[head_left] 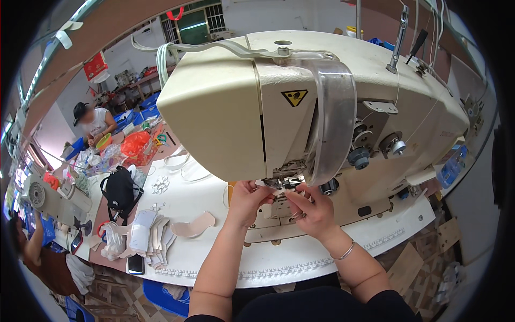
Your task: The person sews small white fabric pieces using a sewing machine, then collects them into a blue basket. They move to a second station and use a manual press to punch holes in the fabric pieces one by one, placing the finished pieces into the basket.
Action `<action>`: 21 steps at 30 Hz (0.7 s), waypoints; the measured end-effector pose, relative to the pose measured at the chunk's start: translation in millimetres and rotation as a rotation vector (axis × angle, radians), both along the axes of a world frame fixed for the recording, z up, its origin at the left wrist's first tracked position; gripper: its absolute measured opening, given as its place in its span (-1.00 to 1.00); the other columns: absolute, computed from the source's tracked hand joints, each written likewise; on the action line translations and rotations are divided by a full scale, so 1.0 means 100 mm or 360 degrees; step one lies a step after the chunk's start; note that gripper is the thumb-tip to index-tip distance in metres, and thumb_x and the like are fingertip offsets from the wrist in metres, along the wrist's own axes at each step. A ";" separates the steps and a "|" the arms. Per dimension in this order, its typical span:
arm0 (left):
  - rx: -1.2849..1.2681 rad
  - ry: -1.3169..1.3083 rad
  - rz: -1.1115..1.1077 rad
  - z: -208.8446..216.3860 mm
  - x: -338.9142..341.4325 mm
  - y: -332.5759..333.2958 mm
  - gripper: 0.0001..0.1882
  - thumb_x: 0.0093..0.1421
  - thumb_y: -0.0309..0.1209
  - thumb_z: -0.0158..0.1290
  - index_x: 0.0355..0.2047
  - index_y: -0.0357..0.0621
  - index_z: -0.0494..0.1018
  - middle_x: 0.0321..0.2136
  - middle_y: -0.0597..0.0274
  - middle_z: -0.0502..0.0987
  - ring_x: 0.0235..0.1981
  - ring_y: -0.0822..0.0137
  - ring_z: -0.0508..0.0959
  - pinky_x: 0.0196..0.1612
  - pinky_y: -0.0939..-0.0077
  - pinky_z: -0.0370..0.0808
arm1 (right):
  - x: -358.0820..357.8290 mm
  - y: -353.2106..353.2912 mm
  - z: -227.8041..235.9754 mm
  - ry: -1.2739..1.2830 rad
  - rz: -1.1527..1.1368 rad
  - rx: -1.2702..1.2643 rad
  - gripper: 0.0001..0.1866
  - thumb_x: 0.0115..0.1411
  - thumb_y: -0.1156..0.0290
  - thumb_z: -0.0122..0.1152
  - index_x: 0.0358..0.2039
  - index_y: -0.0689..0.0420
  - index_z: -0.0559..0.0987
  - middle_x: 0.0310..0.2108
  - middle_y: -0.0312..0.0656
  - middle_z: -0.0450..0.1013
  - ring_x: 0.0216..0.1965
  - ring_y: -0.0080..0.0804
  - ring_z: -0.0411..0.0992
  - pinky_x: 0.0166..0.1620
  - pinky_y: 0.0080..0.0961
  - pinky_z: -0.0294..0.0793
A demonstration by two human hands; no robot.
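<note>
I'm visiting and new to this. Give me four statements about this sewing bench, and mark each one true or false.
1. The left hand and right hand are both at the sewing machine. True.
2. The black bag lies right of the sewing machine. False: it lies to the left.
3. A bracelet circles the left wrist. False: it is on the right.
4. A yellow triangular sign is on the sewing machine. True.

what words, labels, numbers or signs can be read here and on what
Yellow triangle sign on the sewing machine: warning pictogram, no words.
Ruler strip on the table: scale marks, figures too small to read.
Sewing machine's right side: faint lettering, too small to read.
Co-worker's white top: lettering, too blurred to read.
</note>
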State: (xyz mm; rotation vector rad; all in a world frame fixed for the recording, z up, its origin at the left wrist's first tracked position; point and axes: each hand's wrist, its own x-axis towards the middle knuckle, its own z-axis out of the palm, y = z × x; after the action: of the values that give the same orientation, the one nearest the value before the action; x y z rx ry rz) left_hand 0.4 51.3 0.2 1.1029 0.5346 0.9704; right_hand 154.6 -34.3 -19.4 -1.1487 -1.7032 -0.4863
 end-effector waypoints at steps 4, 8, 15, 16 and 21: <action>-0.0032 -0.0046 -0.0059 -0.05 0.01 0.06 -0.88 0.04 -0.58 0.04 -0.36 -0.24 0.42 -0.51 0.28 0.52 -0.56 0.52 0.51 -0.50 0.75 0.45 | -0.01 -0.02 0.01 -0.0028 -0.0027 0.0021 -0.65 -0.17 0.57 0.27 -0.28 0.04 0.54 -0.37 -0.27 0.33 -0.58 -0.47 0.27 -0.54 -0.58 0.34; -0.0073 -0.0139 -0.0105 -0.11 0.01 0.09 -0.88 0.07 -0.51 0.02 -0.35 -0.24 0.41 -0.53 0.29 0.51 -0.55 0.53 0.48 -0.51 0.73 0.42 | -0.03 -0.03 0.02 0.0014 0.0006 0.0027 -0.63 -0.18 0.59 0.27 -0.27 0.05 0.53 -0.34 -0.25 0.33 -0.63 -0.51 0.22 -0.55 -0.61 0.31; -0.0182 -0.0153 -0.0027 -0.05 0.05 0.19 -0.88 0.10 -0.52 -0.10 -0.35 -0.24 0.39 -0.53 0.32 0.45 -0.57 0.52 0.41 -0.53 0.68 0.38 | -0.03 -0.06 -0.05 0.0013 -0.0028 -0.0049 -0.59 -0.17 0.57 0.26 -0.21 0.04 0.52 -0.37 -0.24 0.28 -0.61 -0.50 0.23 -0.55 -0.60 0.32; -0.0186 -0.0110 -0.0018 -0.02 0.05 0.17 -0.88 0.10 -0.53 -0.11 -0.35 -0.24 0.38 -0.52 0.32 0.44 -0.58 0.52 0.40 -0.54 0.68 0.37 | -0.03 -0.06 -0.06 0.0024 -0.0036 -0.0071 -0.57 -0.17 0.55 0.26 -0.19 0.02 0.51 -0.43 -0.26 0.24 -0.60 -0.49 0.23 -0.55 -0.58 0.33; -0.0348 -0.0141 0.0044 -0.01 -0.05 -0.17 -0.80 0.05 -0.55 0.00 -0.26 -0.17 0.34 -0.46 0.30 0.46 -0.53 0.48 0.47 -0.52 0.67 0.44 | -0.04 -0.05 -0.10 0.0095 -0.0008 -0.0057 -0.57 -0.16 0.52 0.26 -0.18 0.00 0.50 -0.52 -0.29 0.17 -0.60 -0.48 0.25 -0.56 -0.56 0.33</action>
State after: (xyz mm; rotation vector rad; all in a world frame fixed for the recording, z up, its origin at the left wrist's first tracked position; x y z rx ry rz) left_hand -4.1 34.3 -0.9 0.8557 0.5703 0.9558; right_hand 150.4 -39.2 -29.2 -1.1822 -1.6636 -0.4225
